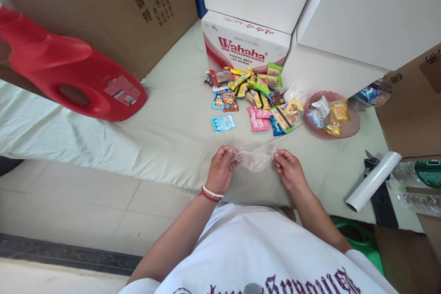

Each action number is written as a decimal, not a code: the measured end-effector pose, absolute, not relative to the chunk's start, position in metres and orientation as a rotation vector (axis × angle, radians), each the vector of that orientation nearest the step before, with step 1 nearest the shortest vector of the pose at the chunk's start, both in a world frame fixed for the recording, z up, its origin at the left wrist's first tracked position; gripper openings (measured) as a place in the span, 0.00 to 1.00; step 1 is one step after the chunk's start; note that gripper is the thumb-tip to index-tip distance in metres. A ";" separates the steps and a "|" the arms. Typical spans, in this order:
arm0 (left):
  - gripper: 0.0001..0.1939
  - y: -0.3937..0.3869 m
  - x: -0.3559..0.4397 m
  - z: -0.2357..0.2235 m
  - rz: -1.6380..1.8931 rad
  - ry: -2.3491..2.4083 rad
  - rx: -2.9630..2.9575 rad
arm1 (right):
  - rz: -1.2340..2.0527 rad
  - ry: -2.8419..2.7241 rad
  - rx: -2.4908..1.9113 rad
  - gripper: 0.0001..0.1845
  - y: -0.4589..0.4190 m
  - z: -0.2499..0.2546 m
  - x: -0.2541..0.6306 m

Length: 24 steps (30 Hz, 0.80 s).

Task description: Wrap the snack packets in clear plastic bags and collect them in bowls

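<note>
A clear plastic bag (pixel 257 158) is stretched between my two hands above the front edge of the cloth-covered table (pixel 172 124). My left hand (pixel 222 167) pinches one side of it, and my right hand (pixel 289 167) pinches the opposite side. The bag looks thin and flat, with nothing visible inside. Beyond it lies a heap of small wrapped snacks (pixel 260 98). Nearest to my hands are a light blue packet (pixel 223 123) and pink packets (pixel 258 119).
A pink see-through bowl (pixel 351 126) holds several wrapped snacks at the right. Behind the heap stands a Wahaha water carton (pixel 246 46). A large red jug (pixel 79 73) is at the left. A white roll (pixel 374 181) lies near the right edge beside keys (pixel 371 160).
</note>
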<state>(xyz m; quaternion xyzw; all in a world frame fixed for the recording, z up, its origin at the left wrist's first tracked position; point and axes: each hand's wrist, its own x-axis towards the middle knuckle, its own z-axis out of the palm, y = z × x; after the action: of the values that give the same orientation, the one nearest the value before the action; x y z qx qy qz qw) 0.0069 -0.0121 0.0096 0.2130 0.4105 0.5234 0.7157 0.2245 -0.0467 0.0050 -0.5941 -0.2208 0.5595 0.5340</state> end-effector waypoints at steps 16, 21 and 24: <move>0.08 -0.027 -0.010 0.038 1.231 0.819 1.636 | 1.080 -1.724 -1.218 0.25 0.011 0.103 0.226; 0.09 -0.023 -0.010 0.045 1.212 0.863 1.700 | 1.350 -1.852 -1.126 0.21 0.015 0.109 0.205; 0.08 -0.026 -0.014 0.043 1.209 0.953 1.665 | 1.482 -1.536 -1.206 0.21 0.015 0.101 0.198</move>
<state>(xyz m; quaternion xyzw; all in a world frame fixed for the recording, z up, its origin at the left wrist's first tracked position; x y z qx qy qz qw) -0.0135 -0.0258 0.0430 0.6652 0.3809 0.4831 0.4231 0.1984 0.0149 0.1010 -0.4629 -0.5895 0.5690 0.3383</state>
